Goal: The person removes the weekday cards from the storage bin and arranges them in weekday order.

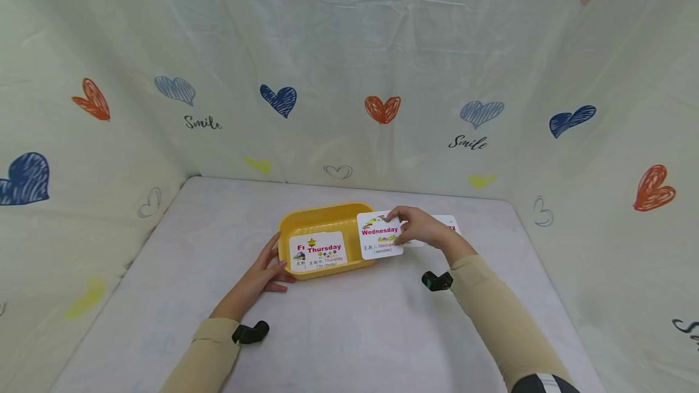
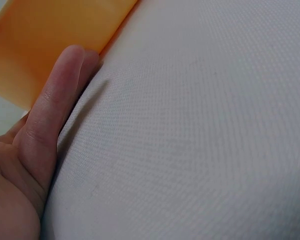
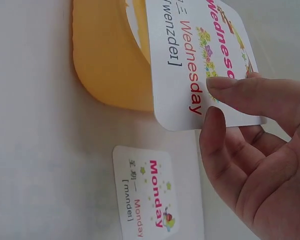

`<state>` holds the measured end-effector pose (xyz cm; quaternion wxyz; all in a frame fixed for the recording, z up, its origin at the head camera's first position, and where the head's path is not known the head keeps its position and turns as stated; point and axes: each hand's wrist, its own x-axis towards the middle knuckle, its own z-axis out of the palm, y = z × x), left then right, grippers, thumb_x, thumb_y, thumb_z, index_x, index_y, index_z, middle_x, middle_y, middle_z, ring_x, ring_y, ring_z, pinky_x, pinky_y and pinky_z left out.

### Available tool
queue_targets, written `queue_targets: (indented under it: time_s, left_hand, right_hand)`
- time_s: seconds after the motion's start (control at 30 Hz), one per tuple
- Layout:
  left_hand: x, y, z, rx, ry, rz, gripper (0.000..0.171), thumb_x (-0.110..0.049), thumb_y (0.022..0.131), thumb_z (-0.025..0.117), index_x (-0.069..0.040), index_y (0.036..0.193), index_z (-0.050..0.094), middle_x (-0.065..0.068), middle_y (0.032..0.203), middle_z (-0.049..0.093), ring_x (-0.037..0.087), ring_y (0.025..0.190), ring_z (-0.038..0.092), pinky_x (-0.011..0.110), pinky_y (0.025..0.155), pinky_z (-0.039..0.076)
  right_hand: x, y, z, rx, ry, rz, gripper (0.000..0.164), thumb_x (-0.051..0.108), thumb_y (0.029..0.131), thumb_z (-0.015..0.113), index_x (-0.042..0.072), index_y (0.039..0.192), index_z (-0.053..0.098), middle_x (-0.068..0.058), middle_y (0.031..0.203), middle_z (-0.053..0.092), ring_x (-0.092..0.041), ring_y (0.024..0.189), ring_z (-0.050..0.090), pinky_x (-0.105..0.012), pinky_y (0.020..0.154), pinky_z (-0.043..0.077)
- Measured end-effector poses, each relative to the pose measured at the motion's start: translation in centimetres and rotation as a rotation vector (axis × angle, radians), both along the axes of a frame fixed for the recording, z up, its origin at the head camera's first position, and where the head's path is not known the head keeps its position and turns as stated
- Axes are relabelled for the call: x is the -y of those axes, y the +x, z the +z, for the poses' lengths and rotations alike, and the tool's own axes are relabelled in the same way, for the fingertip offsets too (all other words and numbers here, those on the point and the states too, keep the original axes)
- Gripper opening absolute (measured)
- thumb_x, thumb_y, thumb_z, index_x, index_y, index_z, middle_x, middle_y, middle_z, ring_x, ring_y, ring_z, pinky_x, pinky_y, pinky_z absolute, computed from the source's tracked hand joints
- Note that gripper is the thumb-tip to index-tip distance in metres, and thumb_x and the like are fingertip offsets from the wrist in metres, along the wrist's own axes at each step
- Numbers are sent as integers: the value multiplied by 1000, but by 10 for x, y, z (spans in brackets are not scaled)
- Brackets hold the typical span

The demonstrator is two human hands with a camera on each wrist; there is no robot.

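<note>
My right hand (image 1: 423,228) pinches a white "Wednesday" card (image 1: 377,246) between thumb and fingers, over the right end of a yellow tray (image 1: 322,217). In the right wrist view the card (image 3: 175,95) is tilted above the tray's rounded corner (image 3: 100,75). Inside the tray lies a "Thursday" card (image 1: 327,247), partly covering another card (image 1: 300,259) whose print starts with "F". My left hand (image 1: 262,272) touches the tray's left end. In the left wrist view its straight fingers (image 2: 55,95) lie against the tray's outer wall (image 2: 50,30).
A "Monday" card (image 3: 145,195) lies on the table to the right of the tray, mostly behind my right hand in the head view. The white table (image 1: 349,332) is enclosed by hanging cloth (image 1: 327,47) printed with hearts and "Smile".
</note>
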<state>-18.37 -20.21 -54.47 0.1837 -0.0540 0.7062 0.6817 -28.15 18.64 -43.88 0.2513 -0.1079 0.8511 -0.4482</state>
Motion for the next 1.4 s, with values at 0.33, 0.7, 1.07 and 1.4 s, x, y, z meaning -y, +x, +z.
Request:
queue_targets:
  time_s: [0.33,0.7,1.07,1.4]
  left_hand:
    - [0,1,4,-2,-12,3,76,-27,100,56,-43,155,8,15,157,19,31,92,69,40,72,59]
    - [1,0,4,2,-5,0,74,-27,100,55,-45,155,8,13,158,18,31,93,69,40,72,58]
    - [1,-1,-1,6,-9,-5,75,-28,100,56,-46,154,8,12,158,19,31,92,69,40,72,58]
    - [2,1,0,-2,-3,-11,74,-26,100,55,-47,154,9,11,157,19,31,94,69,40,73,58]
  right_hand:
    - [-29,4,2,-11,14,-61,45,-5,78,75,9,118,60,-14,120,55,-26,90,57,-29,72,53]
    - [-61,9,-2,-25,-72,-119,47,-11,78,69,2,122,58,-20,118,57,-26,91,60,-32,75,54]
    - [-83,11,-12,-50,-52,-178,48,-6,80,70,0,126,59,-22,128,53,-26,98,58,-31,80,53]
    - [-104,20,-17,-50,-116,-201,49,-3,86,66,-3,134,54,-25,133,51,-24,97,58,-28,81,53]
